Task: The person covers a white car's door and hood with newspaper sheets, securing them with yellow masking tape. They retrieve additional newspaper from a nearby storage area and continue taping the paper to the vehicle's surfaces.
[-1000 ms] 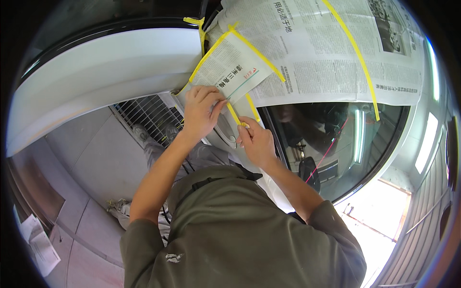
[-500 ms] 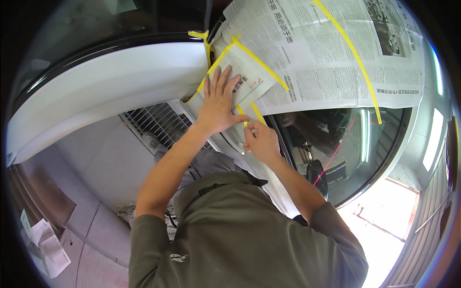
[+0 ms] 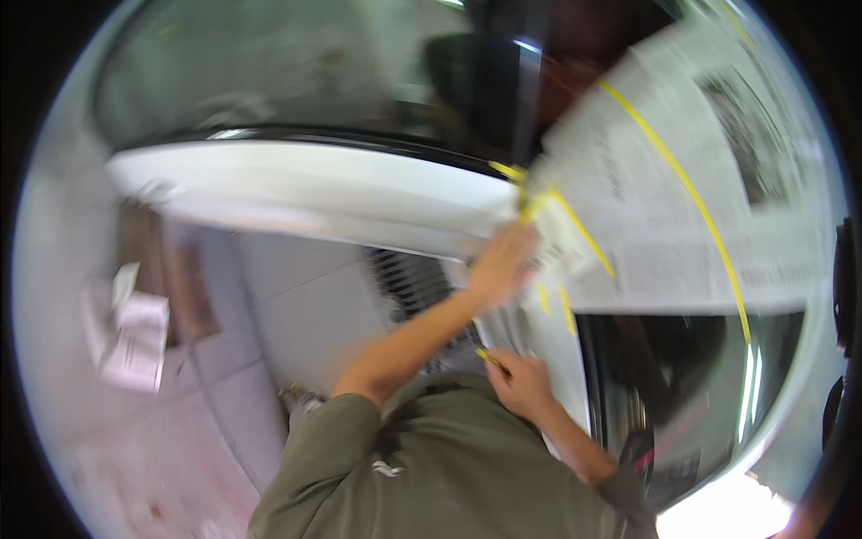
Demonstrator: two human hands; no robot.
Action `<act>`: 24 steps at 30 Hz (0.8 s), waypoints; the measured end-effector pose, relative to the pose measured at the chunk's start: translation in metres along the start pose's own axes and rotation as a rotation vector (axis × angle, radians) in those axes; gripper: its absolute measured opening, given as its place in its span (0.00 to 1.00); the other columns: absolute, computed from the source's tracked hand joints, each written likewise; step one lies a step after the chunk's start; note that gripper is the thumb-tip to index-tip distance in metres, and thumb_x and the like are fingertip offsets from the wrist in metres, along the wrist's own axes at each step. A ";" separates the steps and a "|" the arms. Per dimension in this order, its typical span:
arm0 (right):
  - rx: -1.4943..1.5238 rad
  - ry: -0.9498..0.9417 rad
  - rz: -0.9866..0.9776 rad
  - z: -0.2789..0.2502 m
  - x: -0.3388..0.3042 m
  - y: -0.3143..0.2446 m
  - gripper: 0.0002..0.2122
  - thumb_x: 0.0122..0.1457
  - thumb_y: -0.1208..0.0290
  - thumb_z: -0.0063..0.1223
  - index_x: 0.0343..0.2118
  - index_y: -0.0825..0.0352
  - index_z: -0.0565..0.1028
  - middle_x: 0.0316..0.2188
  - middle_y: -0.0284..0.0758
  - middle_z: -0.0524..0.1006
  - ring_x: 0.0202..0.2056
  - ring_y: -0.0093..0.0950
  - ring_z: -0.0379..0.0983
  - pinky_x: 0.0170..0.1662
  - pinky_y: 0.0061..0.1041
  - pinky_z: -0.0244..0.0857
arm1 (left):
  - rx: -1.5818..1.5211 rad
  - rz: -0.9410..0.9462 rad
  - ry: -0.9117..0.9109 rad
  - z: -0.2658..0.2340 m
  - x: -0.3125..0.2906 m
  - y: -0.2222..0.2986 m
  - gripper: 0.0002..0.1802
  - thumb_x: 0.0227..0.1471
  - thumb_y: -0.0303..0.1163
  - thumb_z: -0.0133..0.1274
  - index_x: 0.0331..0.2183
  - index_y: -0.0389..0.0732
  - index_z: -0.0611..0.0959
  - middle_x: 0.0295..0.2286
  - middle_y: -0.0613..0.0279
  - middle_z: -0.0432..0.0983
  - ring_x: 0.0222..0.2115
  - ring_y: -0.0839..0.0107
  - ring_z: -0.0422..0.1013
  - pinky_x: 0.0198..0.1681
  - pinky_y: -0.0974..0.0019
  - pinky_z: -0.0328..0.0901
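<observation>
My left hand [image 3: 503, 265], smeared by motion, is at the left edge of a small sheet of printed paper [image 3: 567, 256] held with yellow tape. Its fingers are too blurred to show whether they grip anything. Lower down, close to my body, my right hand [image 3: 525, 388] is closed, with a short piece of yellow tape [image 3: 486, 357] sticking out from its fingers. A newspaper sheet [image 3: 669, 216] covers part of the white car beside the small paper. A long yellow tape strip [image 3: 687, 177] runs across it.
A white car panel with dark glass above it [image 3: 314, 193] stretches to the left. At the lower right is a dark car window [image 3: 691, 386]. A dark floor grate [image 3: 409, 283] lies below the panel. Crumpled white paper [image 3: 139, 341] is at far left.
The view has shifted and blurred. My hands, close together before, are now apart: the right has drawn back toward my body with the tape, while the left is at the small paper's left edge.
</observation>
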State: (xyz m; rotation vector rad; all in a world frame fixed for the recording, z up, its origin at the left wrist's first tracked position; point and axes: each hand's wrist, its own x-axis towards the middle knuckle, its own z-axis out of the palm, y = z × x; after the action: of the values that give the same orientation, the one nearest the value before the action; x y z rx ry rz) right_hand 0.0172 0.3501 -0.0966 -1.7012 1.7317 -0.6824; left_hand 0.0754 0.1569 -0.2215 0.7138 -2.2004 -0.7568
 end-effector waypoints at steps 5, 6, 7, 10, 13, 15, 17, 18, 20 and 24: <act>0.489 -0.150 0.058 0.034 0.010 -0.001 0.18 0.64 0.75 0.53 0.57 0.64 0.77 0.20 0.34 0.78 0.21 0.25 0.74 0.31 0.25 0.70 | 0.035 0.038 -0.010 -0.050 -0.101 -0.003 0.35 0.53 0.30 0.61 0.61 0.38 0.71 0.62 0.47 0.65 0.63 0.46 0.61 0.67 0.47 0.57; 0.616 -0.212 0.192 0.041 0.014 -0.001 0.19 0.65 0.75 0.52 0.59 0.65 0.76 0.19 0.32 0.77 0.21 0.21 0.73 0.31 0.23 0.69 | 0.003 -0.037 -0.023 -0.063 -0.128 -0.006 0.34 0.52 0.27 0.61 0.61 0.39 0.71 0.62 0.48 0.66 0.62 0.47 0.63 0.65 0.49 0.59; 0.694 -0.282 0.167 0.047 0.021 0.000 0.20 0.67 0.75 0.51 0.62 0.65 0.74 0.19 0.27 0.74 0.22 0.15 0.70 0.30 0.20 0.68 | 0.042 -0.226 -0.040 -0.078 -0.157 -0.011 0.33 0.53 0.27 0.61 0.60 0.39 0.72 0.61 0.49 0.67 0.61 0.47 0.64 0.64 0.50 0.60; 0.709 -0.461 0.269 0.056 0.045 -0.004 0.19 0.68 0.74 0.51 0.61 0.64 0.75 0.19 0.27 0.75 0.21 0.15 0.69 0.29 0.18 0.66 | 0.170 -0.645 0.275 -0.129 -0.256 -0.025 0.31 0.54 0.28 0.59 0.60 0.42 0.73 0.57 0.49 0.71 0.58 0.48 0.68 0.62 0.51 0.63; 0.729 -0.505 0.220 0.066 0.077 -0.016 0.18 0.69 0.71 0.52 0.61 0.64 0.75 0.21 0.28 0.75 0.21 0.14 0.67 0.26 0.17 0.63 | 0.317 -1.248 0.716 -0.189 -0.355 -0.050 0.29 0.53 0.39 0.61 0.56 0.44 0.76 0.51 0.51 0.77 0.53 0.49 0.73 0.55 0.50 0.68; 0.708 -0.497 0.186 0.078 0.098 -0.029 0.17 0.70 0.69 0.53 0.59 0.65 0.76 0.22 0.28 0.76 0.21 0.14 0.66 0.26 0.17 0.62 | 0.501 -1.362 0.899 -0.245 -0.424 -0.072 0.30 0.51 0.39 0.63 0.55 0.43 0.77 0.48 0.52 0.78 0.48 0.52 0.75 0.52 0.53 0.70; 0.658 -0.512 0.164 0.094 0.116 -0.044 0.16 0.70 0.69 0.53 0.58 0.65 0.77 0.22 0.28 0.76 0.21 0.14 0.66 0.27 0.16 0.62 | 0.622 -1.360 1.144 -0.303 -0.488 -0.092 0.29 0.48 0.32 0.65 0.53 0.36 0.78 0.46 0.50 0.78 0.44 0.55 0.76 0.50 0.54 0.70; 0.645 -0.512 0.157 0.105 0.125 -0.052 0.16 0.70 0.69 0.53 0.58 0.65 0.78 0.22 0.28 0.76 0.21 0.14 0.67 0.27 0.16 0.62 | 0.607 -1.473 1.215 -0.333 -0.518 -0.102 0.31 0.48 0.34 0.65 0.53 0.35 0.77 0.46 0.48 0.78 0.43 0.56 0.76 0.50 0.53 0.71; 0.535 -0.555 0.187 0.131 0.141 -0.068 0.15 0.69 0.69 0.53 0.55 0.66 0.80 0.23 0.29 0.77 0.22 0.14 0.67 0.28 0.16 0.63 | 0.640 -1.479 1.383 -0.393 -0.571 -0.121 0.35 0.47 0.37 0.67 0.55 0.31 0.76 0.47 0.45 0.78 0.44 0.55 0.77 0.50 0.53 0.71; 0.447 -0.651 0.208 0.215 0.179 -0.116 0.13 0.69 0.68 0.53 0.52 0.66 0.82 0.24 0.29 0.78 0.23 0.14 0.67 0.27 0.17 0.62 | 0.756 -1.406 1.548 -0.514 -0.652 -0.160 0.48 0.46 0.45 0.70 0.61 0.29 0.70 0.54 0.40 0.75 0.54 0.50 0.73 0.57 0.54 0.67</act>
State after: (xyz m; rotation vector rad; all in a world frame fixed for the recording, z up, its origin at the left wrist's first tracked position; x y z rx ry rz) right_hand 0.2551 0.1786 -0.1704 -1.2226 1.1634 -0.3281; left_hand 0.8990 0.3286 -0.3067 2.2173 -0.2299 0.2604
